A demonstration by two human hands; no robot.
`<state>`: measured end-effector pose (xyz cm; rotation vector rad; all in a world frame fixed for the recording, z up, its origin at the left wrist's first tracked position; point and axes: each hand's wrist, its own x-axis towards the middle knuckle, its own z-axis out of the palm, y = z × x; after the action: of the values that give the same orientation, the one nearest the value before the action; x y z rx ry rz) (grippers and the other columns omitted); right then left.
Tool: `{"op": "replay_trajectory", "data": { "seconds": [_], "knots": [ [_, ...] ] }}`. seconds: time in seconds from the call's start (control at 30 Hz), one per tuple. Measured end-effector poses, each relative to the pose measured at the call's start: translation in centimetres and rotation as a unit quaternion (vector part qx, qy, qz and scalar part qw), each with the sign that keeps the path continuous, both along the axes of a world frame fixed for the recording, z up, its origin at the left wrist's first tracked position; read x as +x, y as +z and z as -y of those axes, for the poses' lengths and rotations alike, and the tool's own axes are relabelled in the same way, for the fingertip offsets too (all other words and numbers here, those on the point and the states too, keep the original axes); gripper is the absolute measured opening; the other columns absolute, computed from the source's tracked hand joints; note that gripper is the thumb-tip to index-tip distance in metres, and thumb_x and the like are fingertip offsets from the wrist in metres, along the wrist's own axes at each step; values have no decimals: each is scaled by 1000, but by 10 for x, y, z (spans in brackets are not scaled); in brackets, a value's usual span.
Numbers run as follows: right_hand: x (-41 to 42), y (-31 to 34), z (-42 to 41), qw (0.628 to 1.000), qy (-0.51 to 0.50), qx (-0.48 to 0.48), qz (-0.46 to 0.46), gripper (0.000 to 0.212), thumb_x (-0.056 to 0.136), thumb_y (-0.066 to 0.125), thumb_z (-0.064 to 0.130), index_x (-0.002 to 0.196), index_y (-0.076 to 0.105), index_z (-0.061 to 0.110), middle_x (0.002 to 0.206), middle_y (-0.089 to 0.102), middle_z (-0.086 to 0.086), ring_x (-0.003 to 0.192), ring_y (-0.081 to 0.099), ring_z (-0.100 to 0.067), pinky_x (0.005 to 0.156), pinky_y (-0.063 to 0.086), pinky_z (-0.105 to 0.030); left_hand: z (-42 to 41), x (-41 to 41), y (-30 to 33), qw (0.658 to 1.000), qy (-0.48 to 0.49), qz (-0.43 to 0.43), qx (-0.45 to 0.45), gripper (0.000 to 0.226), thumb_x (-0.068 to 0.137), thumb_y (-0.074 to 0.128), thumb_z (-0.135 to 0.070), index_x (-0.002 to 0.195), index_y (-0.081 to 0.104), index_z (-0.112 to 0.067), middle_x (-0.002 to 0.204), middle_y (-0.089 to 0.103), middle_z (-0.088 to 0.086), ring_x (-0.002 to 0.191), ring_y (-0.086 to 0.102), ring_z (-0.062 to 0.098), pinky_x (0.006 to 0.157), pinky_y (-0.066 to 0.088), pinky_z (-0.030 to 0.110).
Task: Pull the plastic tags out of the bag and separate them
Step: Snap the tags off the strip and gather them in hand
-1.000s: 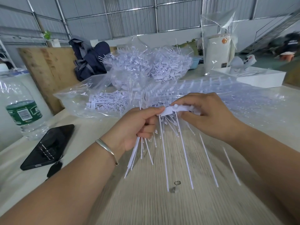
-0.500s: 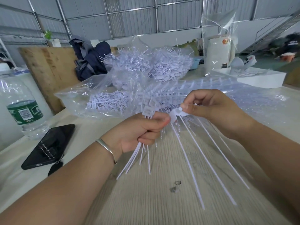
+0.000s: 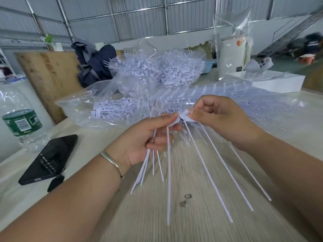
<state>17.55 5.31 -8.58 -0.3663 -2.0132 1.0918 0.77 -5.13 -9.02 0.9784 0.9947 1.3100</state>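
- Plastic tags point(image 3: 208, 165): thin white plastic strips, smooth, with a slight sheen
- Bag point(image 3: 87, 105): clear plastic film, crinkled and glossy, catching the light
- Desk point(image 3: 174, 215): pale wood-grain surface, matt, with two small dark marks
- Bracelet point(image 3: 111, 162) on the left wrist: plain silvery metal, polished
- Phone point(image 3: 49, 158): black, its screen smooth and glossy
- Water bottle point(image 3: 19, 119): clear ribbed plastic, shiny, with a green printed label
- Board point(image 3: 47, 75) leaning behind: raw plywood, rough and matt
- Backpack point(image 3: 94, 65): dark blue cloth, matt
- Box point(image 3: 277, 82) at the far right: white, smooth and matt
- Wall point(image 3: 139, 18) behind: grey corrugated metal sheeting on metal bars
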Motion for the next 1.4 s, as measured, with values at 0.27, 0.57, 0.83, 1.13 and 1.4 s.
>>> {"op": "replay_trajectory", "data": {
  "seconds": [0.27,0.57,0.83,1.13,1.4],
  "knots": [
    [4,5,1,1000,-1,-17,-16,17,71,79,23,78,75,9,78,57,-38,65,47,-29,67,34,-36,1,0,5,993,52,-106,-17,19,74,64,-22,56,58,-23,40,29,-9,31,21,4,38,9,21],
    [6,5,-4,999,29,-42,15,28,65,80,30,78,74,7,84,61,-34,75,52,-28,76,38,-39,2,-1,4,983,82,-162,5,29,68,77,-22,54,53,-26,43,27,-9,37,22,6,38,17,18],
    [3,0,-9,999,19,-38,-10,24,73,75,28,89,71,11,65,56,-6,54,47,-8,52,36,-12,2,-2,6,996,57,-72,19,13,73,70,-13,61,71,-19,55,40,-10,38,29,-2,33,20,10],
    [3,1,-10,997,0,-77,-7,12,81,64,-1,83,71,9,63,56,-3,53,48,-5,50,36,-10,-2,-3,6,995,92,13,-42,48,91,45,-56,73,57,-13,45,24,-9,30,22,2,33,12,16],
    [2,-1,-9,998,1,-60,-4,13,83,65,-1,85,71,11,76,65,-6,72,58,-15,70,44,-22,1,2,4,992,85,-89,-11,23,74,70,-34,77,66,-12,49,24,-9,35,20,2,33,17,15]
  ]
}}
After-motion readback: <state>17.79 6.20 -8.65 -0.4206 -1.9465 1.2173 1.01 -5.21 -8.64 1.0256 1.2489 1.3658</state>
